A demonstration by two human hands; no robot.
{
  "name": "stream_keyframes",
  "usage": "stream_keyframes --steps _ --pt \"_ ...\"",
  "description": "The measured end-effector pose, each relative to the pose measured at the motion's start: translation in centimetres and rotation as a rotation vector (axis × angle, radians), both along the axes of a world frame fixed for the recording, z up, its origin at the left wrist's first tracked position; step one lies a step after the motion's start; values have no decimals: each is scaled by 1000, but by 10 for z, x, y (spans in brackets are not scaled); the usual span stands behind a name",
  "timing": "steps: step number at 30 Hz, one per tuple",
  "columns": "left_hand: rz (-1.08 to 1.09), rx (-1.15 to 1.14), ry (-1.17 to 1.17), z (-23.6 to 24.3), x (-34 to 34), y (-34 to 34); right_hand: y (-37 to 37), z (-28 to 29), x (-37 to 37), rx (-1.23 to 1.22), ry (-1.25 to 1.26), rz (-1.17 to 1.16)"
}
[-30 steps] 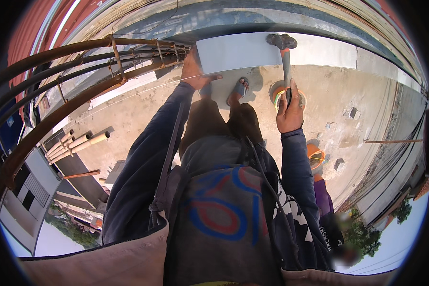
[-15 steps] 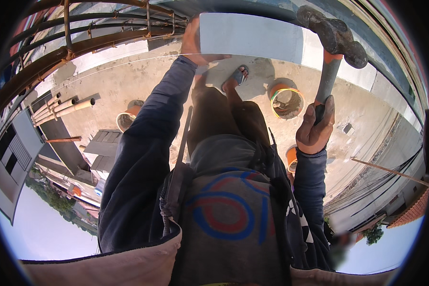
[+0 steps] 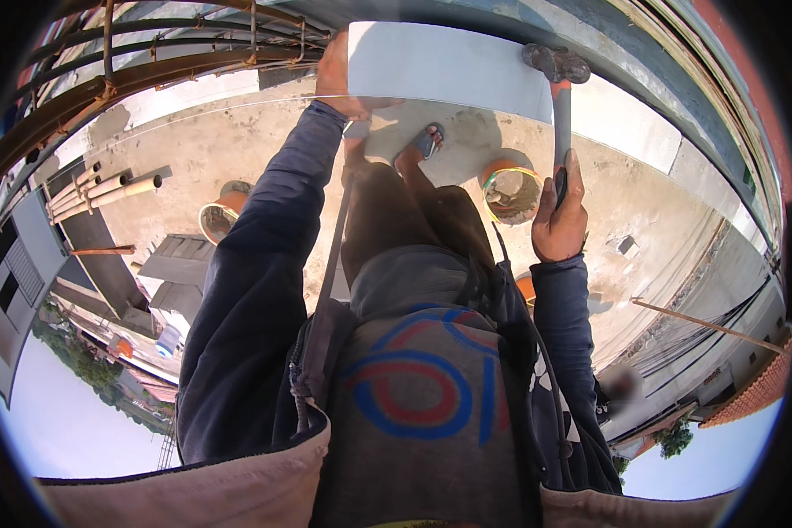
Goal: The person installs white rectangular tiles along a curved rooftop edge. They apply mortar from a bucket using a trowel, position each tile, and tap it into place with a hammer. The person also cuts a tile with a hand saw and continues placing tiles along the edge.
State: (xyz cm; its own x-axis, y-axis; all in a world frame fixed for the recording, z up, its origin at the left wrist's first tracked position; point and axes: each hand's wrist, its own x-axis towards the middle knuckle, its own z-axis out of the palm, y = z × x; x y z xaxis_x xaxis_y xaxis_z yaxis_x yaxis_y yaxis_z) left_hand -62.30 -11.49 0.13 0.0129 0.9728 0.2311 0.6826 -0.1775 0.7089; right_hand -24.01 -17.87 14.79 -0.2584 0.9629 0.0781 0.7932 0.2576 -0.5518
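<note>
My right hand (image 3: 561, 222) grips the hammer (image 3: 562, 119). My left hand (image 3: 333, 84) braces the white block (image 3: 444, 70) atop the wall (image 3: 623, 125); finger closure unclear. Risk: an off-centre blow could chip the block.

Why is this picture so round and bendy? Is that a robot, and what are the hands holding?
There's no robot here, just a person with two bare hands. The camera sits on the person's head, looking down, and its very wide lens makes straight things look curved. The left hand is against the left end of the white block. The right hand holds a hammer by its handle, with the metal end near the block's right end; I can't tell if they touch. Orange buckets stand on the ground below.
</note>
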Motion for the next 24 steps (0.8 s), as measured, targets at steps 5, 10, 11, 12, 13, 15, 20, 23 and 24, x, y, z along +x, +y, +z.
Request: stream_keyframes --steps 5,10,11,12,13,15,20,23,24 --pt "6 28 15 -13 -5 -4 7 22 11 -163 24 -29" --pt "-16 101 -40 -14 -3 4 -16 3 45 -62 73 -291" --pt "-42 92 -58 -6 -2 4 -3 2 42 35 -58 -205" --pt "-10 19 -102 -6 0 0 1 -1 47 -123 -69 -249" --pt "-9 8 -81 -4 0 -1 6 3 51 -150 -44 -252" --pt "-7 -7 -34 -3 -2 1 11 19 53 -158 -42 -175" --pt "16 -1 -31 -11 0 2 -7 33 39 46 20 -147" --pt "51 -13 29 -20 -3 -3 -10 39 55 89 39 -127" --pt "45 3 8 -25 -6 -5 -4 41 66 176 -17 -132"
